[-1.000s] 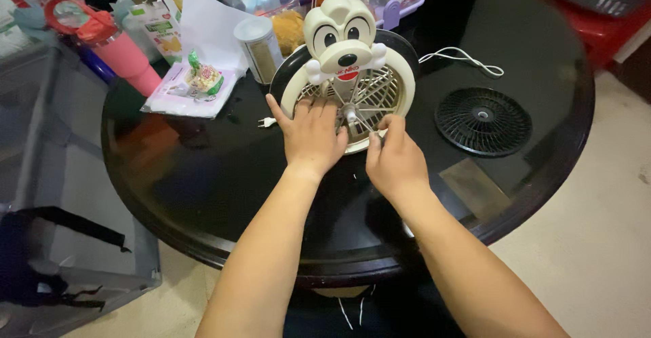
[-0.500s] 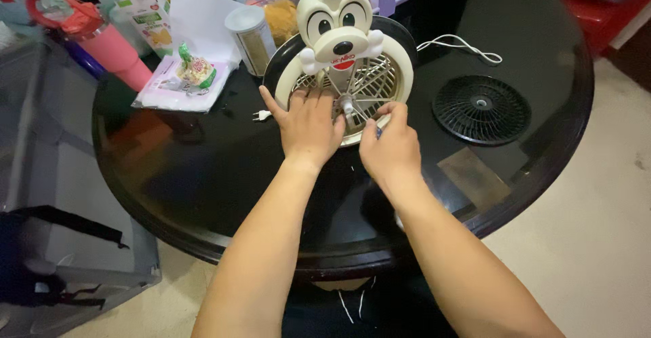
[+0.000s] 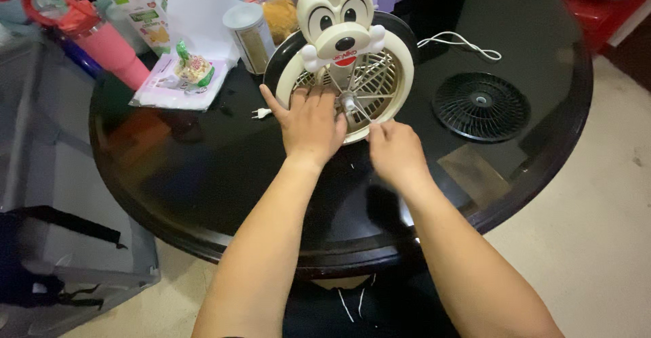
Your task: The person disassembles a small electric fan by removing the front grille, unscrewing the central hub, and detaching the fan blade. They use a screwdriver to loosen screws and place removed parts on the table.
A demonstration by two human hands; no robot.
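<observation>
Cream plastic fan (image 3: 352, 60) is being steadied flat on a black table (image 3: 203, 175).
Its grille is being pressed by the open left hand (image 3: 310, 126); the right hand (image 3: 395, 153), loosely curled and empty, is being held at the rim just right of the hub.

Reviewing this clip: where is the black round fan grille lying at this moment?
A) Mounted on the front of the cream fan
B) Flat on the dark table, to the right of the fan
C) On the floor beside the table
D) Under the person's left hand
B: the black round grille lies flat on the dark table, apart from the cream dog-faced fan and from both hands.
</observation>
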